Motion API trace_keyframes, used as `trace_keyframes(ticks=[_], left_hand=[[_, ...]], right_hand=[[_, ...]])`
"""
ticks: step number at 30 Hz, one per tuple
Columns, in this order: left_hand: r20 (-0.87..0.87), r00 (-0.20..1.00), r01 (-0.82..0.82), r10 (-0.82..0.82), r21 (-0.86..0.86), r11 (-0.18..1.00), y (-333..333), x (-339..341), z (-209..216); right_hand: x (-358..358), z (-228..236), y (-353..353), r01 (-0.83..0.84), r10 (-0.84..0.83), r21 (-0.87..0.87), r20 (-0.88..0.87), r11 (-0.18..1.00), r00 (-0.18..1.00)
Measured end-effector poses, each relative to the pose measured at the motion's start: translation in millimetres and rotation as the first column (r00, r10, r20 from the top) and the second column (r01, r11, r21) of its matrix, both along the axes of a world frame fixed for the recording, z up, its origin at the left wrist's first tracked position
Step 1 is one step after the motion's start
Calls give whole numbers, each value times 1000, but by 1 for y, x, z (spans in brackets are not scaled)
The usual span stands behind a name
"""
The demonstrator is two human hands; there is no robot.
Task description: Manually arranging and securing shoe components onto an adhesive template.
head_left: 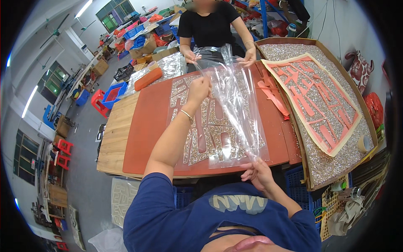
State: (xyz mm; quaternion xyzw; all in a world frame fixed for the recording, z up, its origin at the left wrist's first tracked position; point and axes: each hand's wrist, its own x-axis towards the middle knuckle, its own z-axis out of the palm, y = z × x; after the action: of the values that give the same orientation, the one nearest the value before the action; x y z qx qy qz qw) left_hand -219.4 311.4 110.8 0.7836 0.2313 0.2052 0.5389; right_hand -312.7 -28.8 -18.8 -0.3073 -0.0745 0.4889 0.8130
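A clear plastic film (228, 98), creased and bunched, stretches over a red-brown mat (151, 126) on the table. My left hand (199, 89), with a bangle on its wrist, reaches across and is closed on the film's far left part. Near the table's front edge, my right hand (257, 172) pinches the film's near end. Beneath the film lies a glittery rhinestone sheet (197, 145) with cut-out shapes. Across the table, a person in a black top holds the film's far edge, with one hand (192, 57) at the left and the other hand (248, 57) at the right.
To the right, a large tray (308, 176) of loose glittery stones holds a pink stencil (300, 98) in a cream frame and a tape roll (364, 143). Pink strips (273, 98) lie beside it. An orange-red block (148, 79) sits at the table's back left.
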Motion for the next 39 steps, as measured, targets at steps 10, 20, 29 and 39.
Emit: trace_keyframes(ticks=[10,20,29,39], left_hand=[[-189,953,281,-238,845,454,42,143,1],[-494,824,559,-277,788,258,41,176,13],[-592,805,478,12,662,577,36,138,43],[-648,760,623,-50,703,343,72,116,50]], right_hand=[[13,10,3,26,-24,51,-41,998,999],[15,20,18,41,-40,14,-51,999,998],[29,11,26,69,-70,-21,-51,997,996],[12,8,36,35,-30,-95,58,995,998]])
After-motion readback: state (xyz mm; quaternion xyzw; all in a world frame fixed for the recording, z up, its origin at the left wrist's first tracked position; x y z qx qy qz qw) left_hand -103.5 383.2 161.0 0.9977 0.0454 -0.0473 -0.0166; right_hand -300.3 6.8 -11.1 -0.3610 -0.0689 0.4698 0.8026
